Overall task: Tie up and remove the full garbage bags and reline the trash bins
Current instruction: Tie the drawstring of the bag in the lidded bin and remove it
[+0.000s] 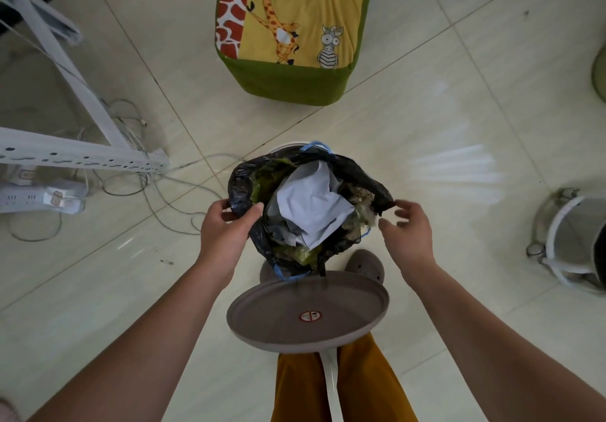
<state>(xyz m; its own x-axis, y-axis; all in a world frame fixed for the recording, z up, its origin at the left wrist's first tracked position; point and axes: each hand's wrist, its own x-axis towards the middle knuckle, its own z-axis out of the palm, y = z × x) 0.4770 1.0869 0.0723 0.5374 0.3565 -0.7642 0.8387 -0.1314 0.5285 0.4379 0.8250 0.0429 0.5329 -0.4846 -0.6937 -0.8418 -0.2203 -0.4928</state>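
Garbage bag [308,205], one, black with blue drawstring, full of white paper and green scraps, sits in one trash bin with its lid [306,313] flipped open. Left hand [226,225] pinches the bag rim; right hand [406,228] hovers just beside it, fingers loose, holding nothing. Tiled floor [442,120]: one giraffe-print cushion [295,28], one power strip [42,197], tangled cables [157,185].

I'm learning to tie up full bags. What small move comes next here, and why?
Probably the right hand should close on the bag rim beside it. The left hand already grips the opposite edge, the right is open, and paper fills the bag's open mouth.
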